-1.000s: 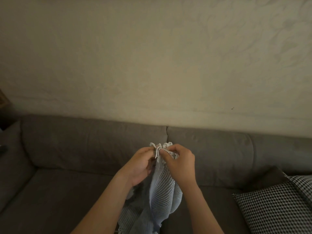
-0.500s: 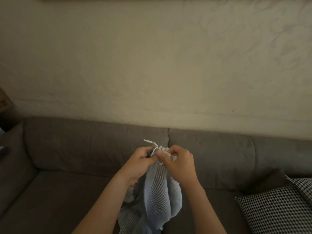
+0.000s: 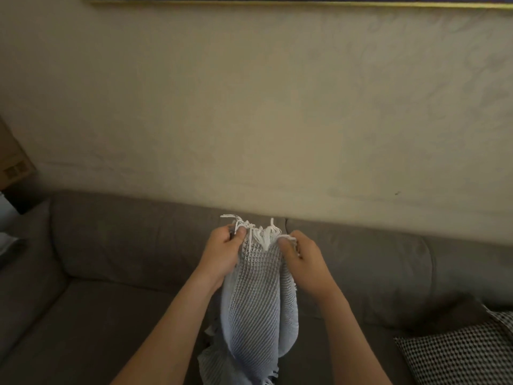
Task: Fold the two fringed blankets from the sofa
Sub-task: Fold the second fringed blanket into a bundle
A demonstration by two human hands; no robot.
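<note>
A pale blue waffle-weave blanket (image 3: 258,307) with white fringe hangs bunched in front of me, above the grey sofa (image 3: 116,295). My left hand (image 3: 222,251) pinches its fringed top edge on the left side. My right hand (image 3: 302,259) grips the same edge on the right side. The white fringe stands up between the two hands. The blanket's lower part drops out of view at the bottom. No second blanket is visible.
A black-and-white checked cushion (image 3: 458,354) lies at the sofa's right end, with a dark cushion behind it. A beige wall rises behind the sofa, with a picture frame's lower edge (image 3: 277,1) at the top. Dark objects sit past the left armrest.
My hands have moved apart along the fringed edge, spreading the top of the blanket a little. The view has tilted upward slightly.
</note>
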